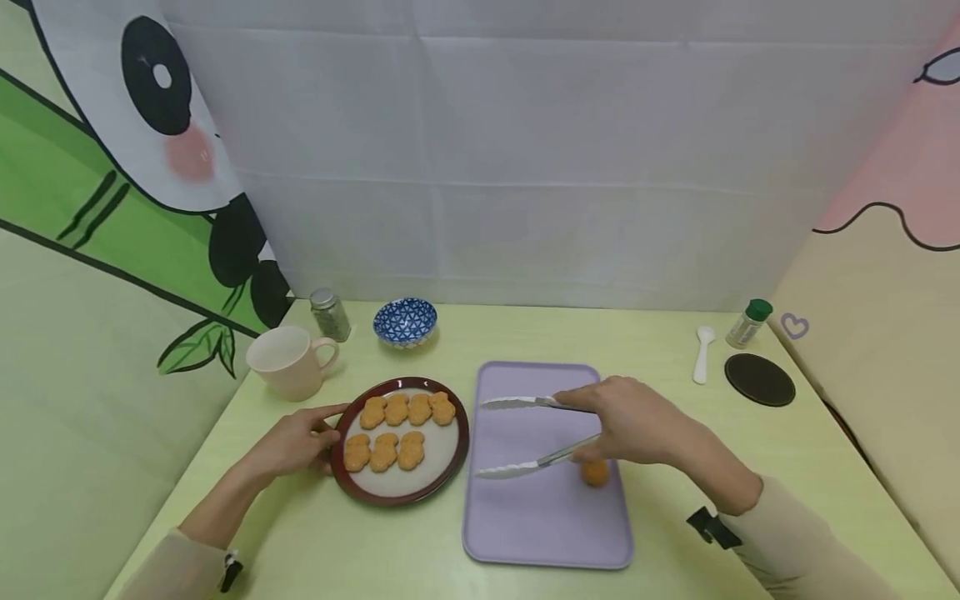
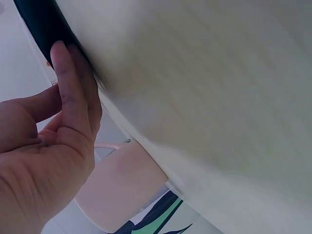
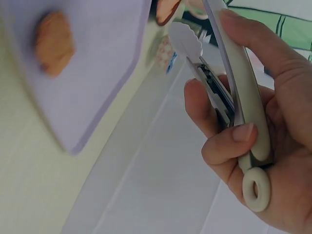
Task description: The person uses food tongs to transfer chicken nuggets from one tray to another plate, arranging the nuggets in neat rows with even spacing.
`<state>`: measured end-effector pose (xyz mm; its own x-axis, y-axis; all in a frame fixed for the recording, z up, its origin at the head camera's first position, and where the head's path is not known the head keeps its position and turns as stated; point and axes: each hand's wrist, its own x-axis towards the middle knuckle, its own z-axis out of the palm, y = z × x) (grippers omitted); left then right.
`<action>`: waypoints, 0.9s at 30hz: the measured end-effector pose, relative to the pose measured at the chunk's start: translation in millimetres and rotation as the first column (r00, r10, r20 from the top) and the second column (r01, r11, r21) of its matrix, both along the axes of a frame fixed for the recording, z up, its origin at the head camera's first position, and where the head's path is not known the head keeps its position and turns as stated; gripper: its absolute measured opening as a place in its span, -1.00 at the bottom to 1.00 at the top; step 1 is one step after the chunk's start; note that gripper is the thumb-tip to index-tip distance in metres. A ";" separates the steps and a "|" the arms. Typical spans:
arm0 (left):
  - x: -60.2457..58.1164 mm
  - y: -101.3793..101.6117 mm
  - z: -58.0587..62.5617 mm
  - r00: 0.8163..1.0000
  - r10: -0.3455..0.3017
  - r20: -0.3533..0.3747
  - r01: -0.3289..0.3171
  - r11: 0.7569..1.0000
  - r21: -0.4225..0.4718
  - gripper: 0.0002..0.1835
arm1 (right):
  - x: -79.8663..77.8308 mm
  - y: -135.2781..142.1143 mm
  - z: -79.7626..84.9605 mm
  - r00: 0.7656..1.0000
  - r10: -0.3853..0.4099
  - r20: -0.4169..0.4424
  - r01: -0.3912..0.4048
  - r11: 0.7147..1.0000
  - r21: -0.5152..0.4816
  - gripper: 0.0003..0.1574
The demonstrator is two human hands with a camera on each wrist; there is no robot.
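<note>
My left hand [image 1: 296,442] holds the left edge of a brown-rimmed plate [image 1: 462,433], its fingers against the dark rim [image 2: 41,24] in the left wrist view. Several golden-brown nuggets [image 1: 385,452] lie on the plate in two rows. In my right hand [image 1: 637,421] is a pair of tongs [image 1: 517,402], gripped by its pale handles [image 3: 248,92]; the scalloped tips are spread apart with nothing between them, above the purple tray [image 1: 543,529]. A single nugget [image 1: 596,473] lies on the tray near its right edge, below my right hand, and shows fully in the right wrist view.
A pink mug [image 1: 285,362], a spice jar [image 1: 330,315] and a blue patterned bowl [image 1: 405,322] stand at the back left. At the back right are a white spoon [image 1: 702,354], a green-capped shaker [image 1: 750,323] and a black round coaster [image 1: 760,379].
</note>
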<state>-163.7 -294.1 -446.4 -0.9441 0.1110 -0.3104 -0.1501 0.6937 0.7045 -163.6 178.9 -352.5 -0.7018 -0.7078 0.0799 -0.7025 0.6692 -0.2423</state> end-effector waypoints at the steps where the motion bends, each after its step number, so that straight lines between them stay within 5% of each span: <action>1: 0.0 -0.3 -0.2 1.000 0.002 0.002 -0.002 1.000 0.000 -0.47 | 1.5 8.9 0.0 1.000 -0.012 0.004 0.012 1.000 0.001 -0.15; 14: -1.0 -1.4 -1.4 1.000 0.004 0.008 -0.005 1.000 0.022 -0.47 | 24.1 98.6 5.8 0.990 -0.129 0.060 0.121 0.986 0.119 -0.20; 27: -1.0 -2.7 -0.4 1.000 0.000 0.025 -0.001 0.998 0.058 -0.46 | 22.0 114.1 1.9 0.994 -0.081 0.078 0.069 0.988 0.141 -0.39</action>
<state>-164.6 -296.8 -446.8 -0.9361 0.1291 -0.3271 -0.1685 0.6517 0.7395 -141.6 293.0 -350.6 -0.7533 -0.6533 -0.0761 -0.6305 0.7502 -0.1993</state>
